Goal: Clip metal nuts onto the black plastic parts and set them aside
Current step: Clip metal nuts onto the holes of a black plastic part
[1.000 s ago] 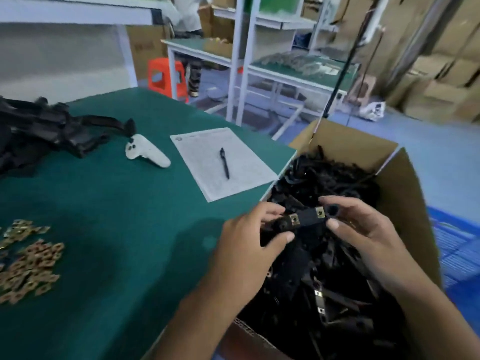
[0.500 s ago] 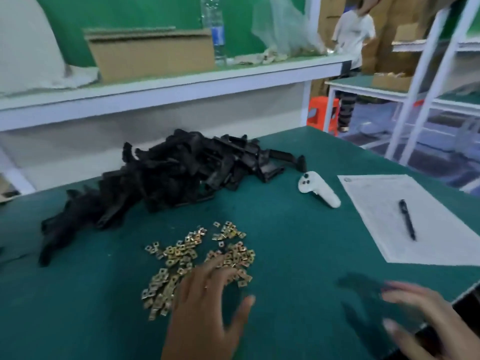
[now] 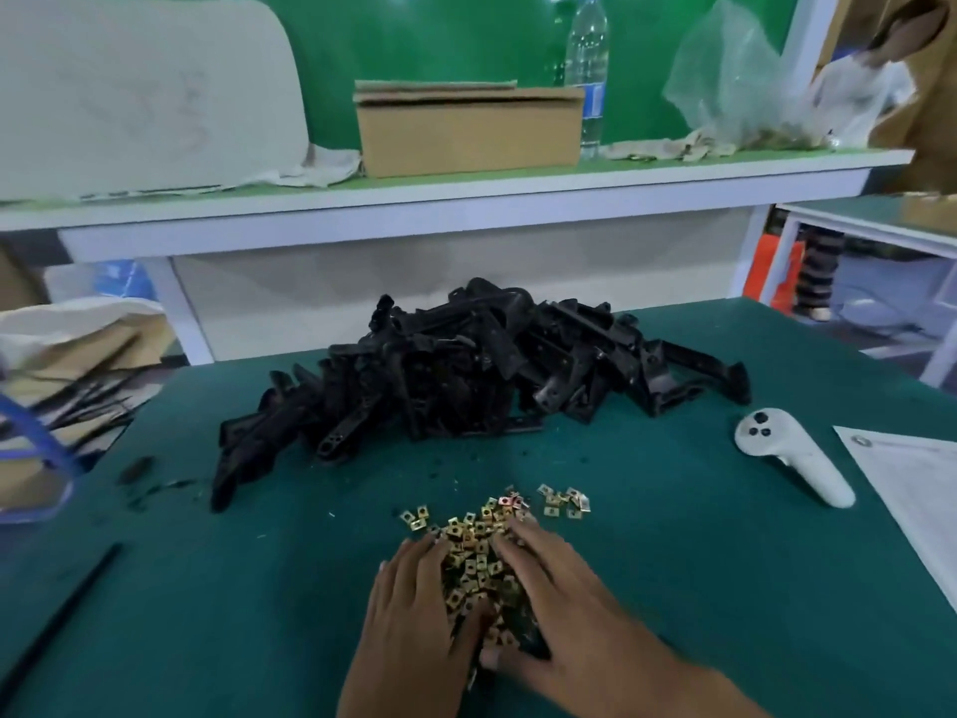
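Observation:
A heap of small brass-coloured metal nuts (image 3: 474, 549) lies on the green table (image 3: 699, 588) right in front of me. My left hand (image 3: 414, 608) rests flat on the heap's left side, fingers fairly straight. On the heap's right side lies my right hand (image 3: 562, 603), fingers also extended, so the nuts sit between both hands. Neither hand holds a black part. A big pile of black plastic parts (image 3: 466, 375) sits further back on the table, apart from the hands.
A white controller (image 3: 792, 458) and a sheet of paper (image 3: 911, 489) lie to the right. At the left edge are a blue-framed container (image 3: 36, 458) and a black strip (image 3: 67, 608). The shelf behind holds a cardboard box (image 3: 466, 129) and a bottle (image 3: 585, 70).
My view swung left from the carton of parts to the table. My right hand came in from the right edge onto the nuts, joining the left hand there.

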The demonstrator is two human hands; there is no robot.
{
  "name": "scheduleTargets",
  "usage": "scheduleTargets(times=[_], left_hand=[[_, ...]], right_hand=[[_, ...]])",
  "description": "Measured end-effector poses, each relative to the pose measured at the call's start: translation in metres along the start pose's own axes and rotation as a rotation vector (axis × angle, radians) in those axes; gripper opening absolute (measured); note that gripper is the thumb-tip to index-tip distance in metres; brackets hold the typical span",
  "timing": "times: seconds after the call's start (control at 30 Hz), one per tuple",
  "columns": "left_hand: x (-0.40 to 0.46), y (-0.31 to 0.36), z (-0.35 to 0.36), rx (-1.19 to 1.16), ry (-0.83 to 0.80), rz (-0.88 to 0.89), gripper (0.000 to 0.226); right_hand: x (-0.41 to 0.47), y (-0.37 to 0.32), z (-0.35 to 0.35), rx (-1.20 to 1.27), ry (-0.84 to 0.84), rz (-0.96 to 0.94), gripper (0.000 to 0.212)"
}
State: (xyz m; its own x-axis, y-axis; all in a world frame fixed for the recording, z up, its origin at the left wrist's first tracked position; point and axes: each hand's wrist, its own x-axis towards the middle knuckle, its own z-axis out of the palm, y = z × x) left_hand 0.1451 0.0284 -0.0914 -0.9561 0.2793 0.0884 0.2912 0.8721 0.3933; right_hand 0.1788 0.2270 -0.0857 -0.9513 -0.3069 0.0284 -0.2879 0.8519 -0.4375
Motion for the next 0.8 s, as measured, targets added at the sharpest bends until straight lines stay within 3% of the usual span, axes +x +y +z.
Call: scheduleTargets(times=[0.07,0.13,0.2,0.27,0.33,0.4,0.47,0.7,0.8], left_hand=[[0.003,-0.005,0.002,-0.129,0.028,-0.015,0.065],[0.004,-0.006,-0.001,-0.291,0.067,-0.062,0.061],[0.005,-0.006,-0.002,-0.401,0.080,-0.093,0.057],[0.005,-0.006,-0.001,-0.440,0.091,-0.089,0.055],[0.004,-0.006,-0.001,-0.465,0.105,-0.087,0.053],[0.004,-0.007,-0.002,-0.476,0.127,-0.094,0.049],[0.004,-0.007,-0.003,-0.501,0.176,-0.099,0.043],[-0.002,-0.004,-0.010,-0.492,0.276,-0.060,0.040],[-0.003,-0.001,-0.013,-0.504,0.314,-0.079,0.035]], right_hand=[[0.015,0.003,-0.009,0.052,0.091,-0.002,0.083],[0.045,0.012,-0.032,0.025,0.297,0.043,0.077],[0.084,0.024,-0.065,0.050,0.553,0.181,0.076],[0.123,0.044,-0.100,0.191,0.707,0.379,0.080],[0.149,0.065,-0.122,0.303,0.685,0.486,0.067],[0.160,0.076,-0.127,0.342,0.648,0.519,0.038],[0.157,0.081,-0.125,0.448,0.764,0.527,0.020],[0.083,0.066,-0.116,1.045,1.095,0.474,0.011],[0.054,0.049,-0.111,1.472,0.967,0.368,0.015]])
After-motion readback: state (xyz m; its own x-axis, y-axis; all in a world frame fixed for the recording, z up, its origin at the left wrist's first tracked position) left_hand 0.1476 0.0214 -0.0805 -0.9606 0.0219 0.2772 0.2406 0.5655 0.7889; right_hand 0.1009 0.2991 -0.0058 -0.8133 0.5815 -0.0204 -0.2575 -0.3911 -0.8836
